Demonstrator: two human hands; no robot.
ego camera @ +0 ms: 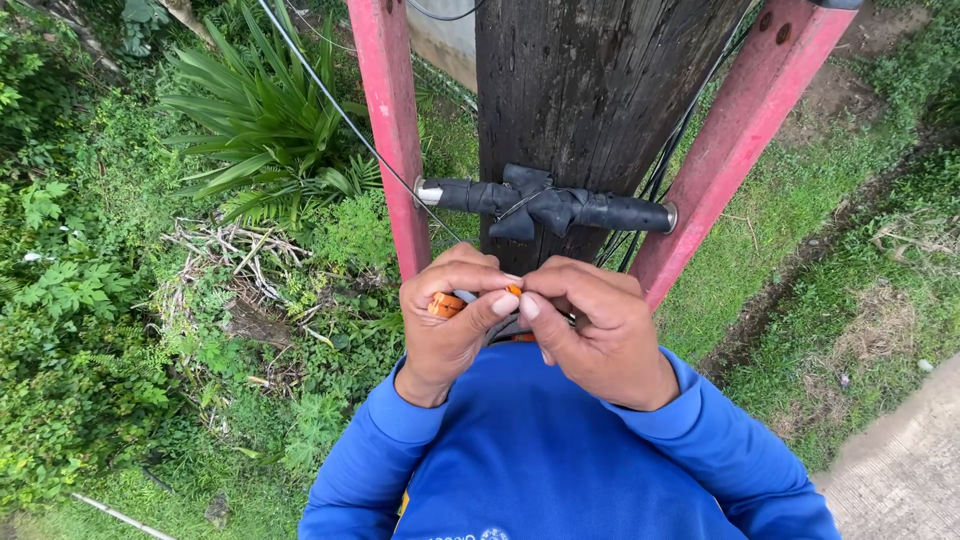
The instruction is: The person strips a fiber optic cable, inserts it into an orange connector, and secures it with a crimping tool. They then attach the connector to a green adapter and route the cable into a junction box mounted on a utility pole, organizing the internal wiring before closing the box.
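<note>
Up on ladder, position: person in blue long sleeves stood between the red ladder rails (392,140), facing a dark wooden pole (585,90), grass far below.
Left hand (450,320): curled narrow, gripping an orange-handled tool (445,305); thumb pressed toward the other hand.
Right hand (590,330): fingers pinched shut on a small orange piece (513,290), touching the left thumb.
Piece location: held between both hands at chest level, just below the pole fitting.
Pole fitting: black taped closure (545,205) lay horizontally across the pole, metal ends showing.
Cables: thin black cable (330,100) ran diagonally to the closure; others hung beside the right rail.
Ground: leafy plants at left, concrete edge at lower right.
</note>
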